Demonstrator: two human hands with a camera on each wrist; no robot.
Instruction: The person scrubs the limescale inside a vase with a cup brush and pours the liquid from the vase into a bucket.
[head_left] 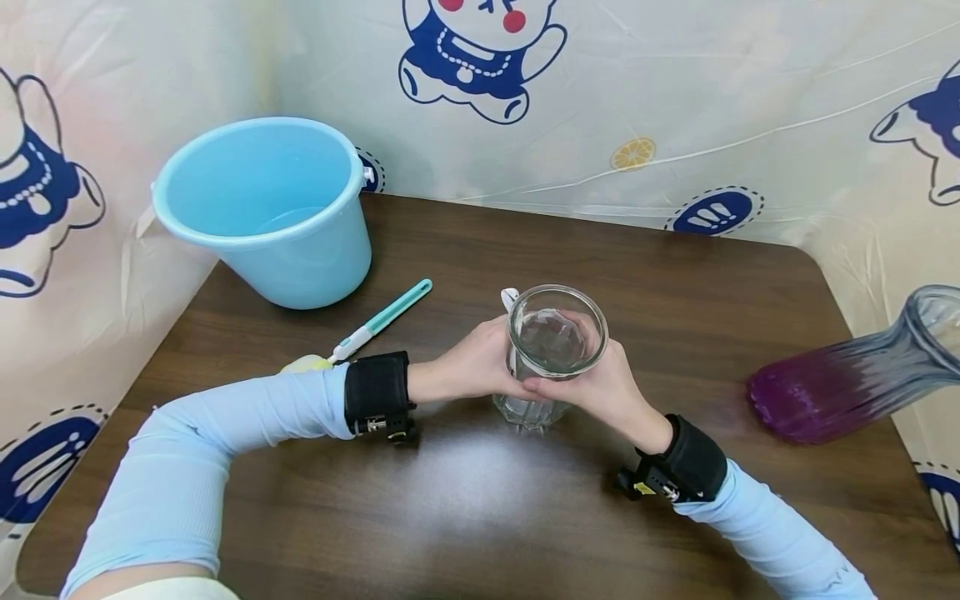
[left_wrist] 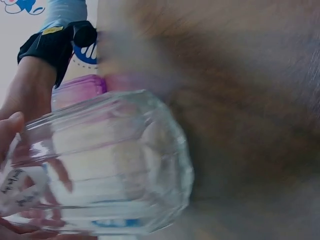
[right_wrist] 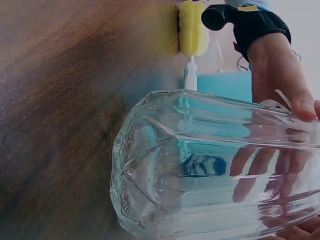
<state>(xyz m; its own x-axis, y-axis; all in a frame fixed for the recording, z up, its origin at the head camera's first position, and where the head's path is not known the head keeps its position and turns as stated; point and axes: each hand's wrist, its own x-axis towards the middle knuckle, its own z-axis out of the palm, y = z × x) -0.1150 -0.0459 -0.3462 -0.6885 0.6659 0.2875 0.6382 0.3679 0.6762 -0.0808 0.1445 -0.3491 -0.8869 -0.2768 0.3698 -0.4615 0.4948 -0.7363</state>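
Note:
Both hands hold a clear faceted glass vase [head_left: 534,412] around its upper body, one from each side. My left hand [head_left: 480,360] grips its left side, and the right hand [head_left: 617,392] grips its right side, the thumbs meeting at the front. The vase is upright with its round mouth facing up and its base close over the table. A white ribbon with printed lettering [left_wrist: 22,190] shows at its neck in the left wrist view. Through the glass in the right wrist view, curled fingers [right_wrist: 242,162] show on the far side.
A light blue bucket [head_left: 300,262] stands at the back left of the brown table [head_left: 480,517]. Near the left forearm lies a sponge brush [head_left: 390,312] with a teal and white handle, its yellow head partly covered by the sleeve. A purple-tinted glass vase [head_left: 825,387] stands at the right.

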